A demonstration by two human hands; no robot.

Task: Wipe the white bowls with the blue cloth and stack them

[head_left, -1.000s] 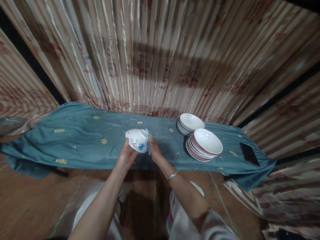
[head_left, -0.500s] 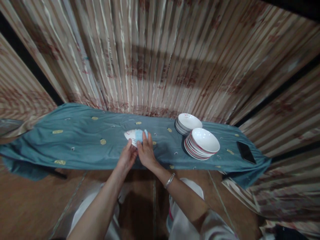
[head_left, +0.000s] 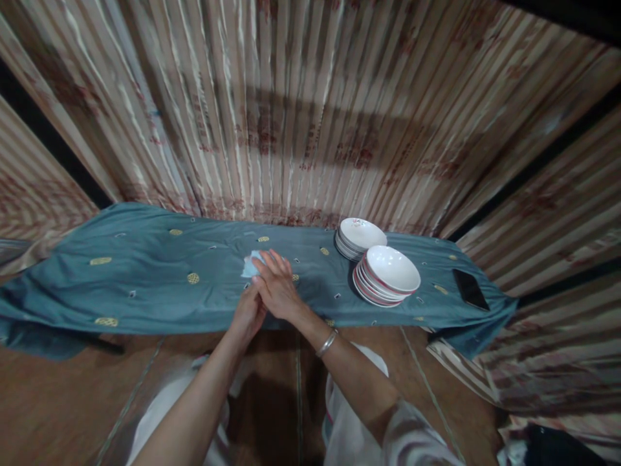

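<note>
A light blue cloth [head_left: 250, 265] shows above the table, its front part sticking out past the fingers of my right hand [head_left: 280, 288]. That hand lies over the cloth and presses it against a white dish, which is almost wholly covered. My left hand [head_left: 249, 315] is closed at the lower edge of the same bundle, its thumb close to the right palm; it grips the dish from below. A silver bangle [head_left: 326, 343] circles my right wrist. Farther right stand the stacked white bowls with red rims [head_left: 388, 275], apart from both hands.
Behind that stack is another pile of white bowls [head_left: 361, 236] with a floral print. A black phone [head_left: 470, 289] lies near the right end of the table. A teal cloth with yellow motifs [head_left: 160, 285] covers the table. Striped curtains [head_left: 291, 129] hang close behind.
My right hand has slid the blue cloth leftward over the dish, so the white patterned part seen before is now covered. The view has shifted slightly.
</note>
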